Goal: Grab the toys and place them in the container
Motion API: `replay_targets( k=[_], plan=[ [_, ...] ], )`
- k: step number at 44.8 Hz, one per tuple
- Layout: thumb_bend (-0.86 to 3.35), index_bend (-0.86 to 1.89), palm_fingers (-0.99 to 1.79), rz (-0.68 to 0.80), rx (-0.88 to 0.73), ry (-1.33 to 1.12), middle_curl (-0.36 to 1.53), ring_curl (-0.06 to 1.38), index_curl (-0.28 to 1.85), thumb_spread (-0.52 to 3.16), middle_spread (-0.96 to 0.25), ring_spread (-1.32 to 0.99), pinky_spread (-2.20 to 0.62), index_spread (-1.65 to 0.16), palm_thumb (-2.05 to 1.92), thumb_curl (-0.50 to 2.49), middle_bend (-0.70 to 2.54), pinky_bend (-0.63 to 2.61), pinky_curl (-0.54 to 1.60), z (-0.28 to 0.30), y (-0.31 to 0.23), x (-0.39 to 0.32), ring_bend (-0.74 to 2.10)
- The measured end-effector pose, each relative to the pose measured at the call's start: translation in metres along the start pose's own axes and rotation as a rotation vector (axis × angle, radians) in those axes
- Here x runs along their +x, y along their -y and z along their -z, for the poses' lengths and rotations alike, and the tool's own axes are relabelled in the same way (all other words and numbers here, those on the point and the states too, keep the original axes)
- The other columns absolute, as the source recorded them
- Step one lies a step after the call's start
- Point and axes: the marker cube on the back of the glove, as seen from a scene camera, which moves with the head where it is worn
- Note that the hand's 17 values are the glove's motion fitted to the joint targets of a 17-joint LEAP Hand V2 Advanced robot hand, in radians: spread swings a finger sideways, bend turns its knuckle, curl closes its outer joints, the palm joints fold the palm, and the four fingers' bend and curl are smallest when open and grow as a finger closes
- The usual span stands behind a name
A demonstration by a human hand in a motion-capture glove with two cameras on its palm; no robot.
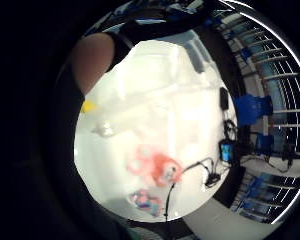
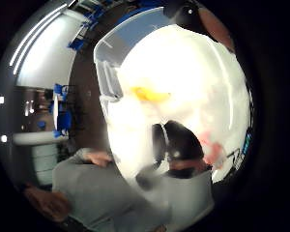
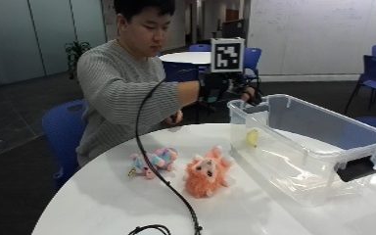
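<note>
My gloved right hand [image 3: 243,93] hangs over the near corner of the clear plastic container [image 3: 318,147], fingers relaxed and holding nothing. A small yellow toy [image 3: 252,137] lies inside the container against its end wall; the palm views show the yellow toy [image 1: 88,106] [image 2: 150,94] below the hand. An orange plush toy [image 3: 207,174] sits on the white table [image 3: 97,205] beside the container. Left of it lies a small pastel plush toy [image 3: 154,161]. Both plush toys, orange [image 1: 157,167] and pastel [image 1: 146,201], also show on the table in the little finger side view.
A black cable [image 3: 168,191] runs from my arm across the table past the plush toys. The container has a black latch [image 3: 356,169] at its near end. Small dark devices [image 1: 226,150] lie on the table. Blue chairs [image 3: 61,129] stand around.
</note>
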Motion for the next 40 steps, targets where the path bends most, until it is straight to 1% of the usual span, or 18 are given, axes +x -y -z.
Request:
replay_targets(
  k=[4,5,7,10,12,15,20,25,28,33,40],
  plan=[
    [-0.02,0.19,0.11,-0.009,0.004,-0.186,0.42,0.32,0.48,1.4,-0.33,-0.4,-0.02,-0.43,0.29,0.35,0.26,0.73,0.38,0.01,-0.047,0.061,0.69],
    [-0.02,0.19,0.11,-0.012,0.005,-0.197,0.41,0.32,0.48,1.4,-0.33,-0.4,-0.02,-0.43,0.29,0.35,0.26,0.73,0.38,0.011,-0.058,0.072,0.68],
    [-0.02,0.19,0.11,-0.031,0.01,-0.142,0.41,0.32,0.48,1.4,-0.33,-0.4,-0.02,-0.43,0.28,0.35,0.25,0.73,0.38,0.012,-0.075,0.081,0.68],
    [-0.01,0.19,0.11,-0.143,0.011,-0.107,0.41,0.32,0.48,1.41,-0.32,-0.39,-0.02,-0.43,0.27,0.34,0.24,0.74,0.38,0.005,-0.085,0.095,0.67],
    [-0.01,0.18,0.12,-0.205,0.002,-0.101,0.41,0.32,0.48,1.41,-0.32,-0.39,-0.01,-0.43,0.26,0.34,0.23,0.74,0.38,-0.003,-0.089,0.104,0.67],
    [-0.01,0.18,0.12,-0.227,-0.017,-0.065,0.41,0.32,0.48,1.41,-0.31,-0.38,-0.01,-0.43,0.26,0.34,0.23,0.75,0.38,-0.021,-0.092,0.108,0.66],
    [-0.01,0.17,0.11,-0.215,-0.077,-0.007,0.41,0.32,0.47,1.42,-0.31,-0.37,-0.01,-0.42,0.26,0.33,0.21,0.76,0.38,-0.073,-0.092,0.105,0.65],
    [-0.01,0.12,0.02,-0.143,-0.232,0.039,0.41,0.32,0.45,1.41,-0.29,-0.36,-0.01,-0.41,0.25,0.33,0.17,0.83,0.4,-0.13,-0.095,0.099,0.65],
    [-0.01,0.1,-0.03,-0.145,-0.296,0.02,0.4,0.32,0.43,1.4,-0.28,-0.35,-0.01,-0.39,0.25,0.33,0.17,0.88,0.41,-0.16,-0.093,0.101,0.64],
    [-0.01,0.07,-0.07,-0.161,-0.296,-0.054,0.39,0.32,0.37,1.37,-0.26,-0.33,-0.01,-0.38,0.25,0.33,0.17,0.98,0.42,-0.177,-0.09,0.106,0.64],
    [-0.01,0.04,-0.01,-0.171,-0.262,-0.188,0.39,0.35,0.29,1.34,-0.27,-0.34,-0.04,-0.36,0.27,0.34,0.2,1.13,0.45,-0.187,-0.086,0.107,0.74]
  ],
)
